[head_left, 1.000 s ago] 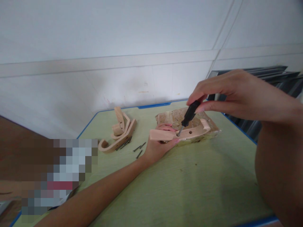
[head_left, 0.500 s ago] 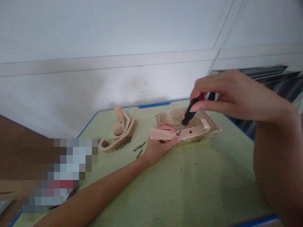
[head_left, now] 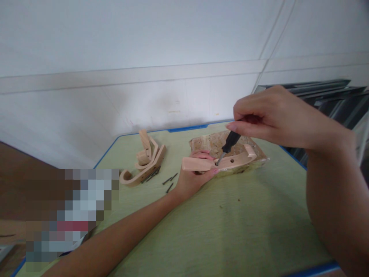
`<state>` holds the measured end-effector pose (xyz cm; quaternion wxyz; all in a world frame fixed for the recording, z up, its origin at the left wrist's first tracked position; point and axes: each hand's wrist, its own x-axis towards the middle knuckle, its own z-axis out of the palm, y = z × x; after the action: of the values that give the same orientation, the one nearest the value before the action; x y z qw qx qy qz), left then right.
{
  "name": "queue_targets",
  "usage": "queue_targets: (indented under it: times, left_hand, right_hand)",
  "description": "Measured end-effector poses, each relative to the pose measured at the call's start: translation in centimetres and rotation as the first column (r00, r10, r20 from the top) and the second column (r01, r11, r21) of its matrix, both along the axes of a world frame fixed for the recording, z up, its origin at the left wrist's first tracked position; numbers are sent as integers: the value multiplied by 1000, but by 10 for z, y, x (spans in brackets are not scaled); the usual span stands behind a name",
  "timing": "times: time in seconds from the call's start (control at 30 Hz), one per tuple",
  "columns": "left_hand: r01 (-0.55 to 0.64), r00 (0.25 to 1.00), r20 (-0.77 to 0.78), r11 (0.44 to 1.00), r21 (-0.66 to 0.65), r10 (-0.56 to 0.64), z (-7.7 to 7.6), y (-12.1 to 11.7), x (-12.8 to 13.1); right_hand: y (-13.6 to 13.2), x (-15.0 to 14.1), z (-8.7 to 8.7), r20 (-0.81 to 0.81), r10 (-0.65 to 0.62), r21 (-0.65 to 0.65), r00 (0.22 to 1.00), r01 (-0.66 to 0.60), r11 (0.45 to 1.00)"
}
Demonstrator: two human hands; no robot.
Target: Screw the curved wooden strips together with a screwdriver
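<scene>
My right hand [head_left: 256,115] is closed around the black handle of a screwdriver [head_left: 228,144], which slants down to the left. Its tip meets a hole in a pale wooden hook [head_left: 198,164]; whether a screw sits there is too small to tell. A second, open hole shows farther right along the hook. My left hand [head_left: 190,177] grips the hook near its left end, thumb on the near side and fingers on the far side. Under the hook lies a brown speckled block [head_left: 207,142] in clear wrapping.
Several loose wooden hooks [head_left: 150,163] lie left of my left hand, with dark screws [head_left: 170,187] beside them. The green table [head_left: 201,231] has a blue edge and stands against a white wall [head_left: 144,104]. Dark flat panels [head_left: 331,100] lean at the right.
My right hand has turned on the screwdriver's handle, its fingers now curled in more tightly. The screwdriver tip stays at the same hole, and my left hand and the hook have not moved.
</scene>
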<state>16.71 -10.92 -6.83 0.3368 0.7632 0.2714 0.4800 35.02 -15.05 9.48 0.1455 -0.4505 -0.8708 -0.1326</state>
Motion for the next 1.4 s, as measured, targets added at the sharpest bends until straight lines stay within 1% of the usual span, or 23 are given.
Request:
queue_targets:
  times: [0.17, 0.47, 0.63, 0.7, 0.8, 0.93, 1.07, 1.4]
  left_hand:
    - [2, 1000, 19, 1000, 5, -2, 1, 0, 1]
    - [3, 1000, 12, 1000, 1, -3, 0, 1, 0]
    - [-4, 1000, 14, 1000, 10, 4, 1, 1, 0]
    - [-7, 1000, 12, 1000, 10, 7, 1, 1, 1]
    - [-10, 1000, 12, 1000, 1, 10, 1, 0, 1]
    - [-4, 1000, 13, 1000, -1, 4, 0, 0, 1]
    - [-4, 1000, 7, 1000, 1, 4, 0, 1, 1]
    - [5, 1000, 16, 1000, -29, -5, -1, 1, 1]
  right_hand:
    - [4, -1, -4, 4, 11, 59, 1000, -11, 998]
    - [5, -2, -3, -16, 13, 49, 1000, -12, 999]
    - [-2, -4, -1, -79, 113, -3, 991, -113, 994]
    - [-5, -5, 1, -118, 160, -40, 980, -166, 985]
    - [-8, -1, 4, -131, 215, -97, 968, -228, 969]
    - [-7, 7, 4, -128, 204, -122, 970, -220, 968]
    - [-8, 12, 4, -138, 186, -117, 973, -203, 972]
    - [-6, 8, 3, -116, 182, -122, 976, -196, 973]
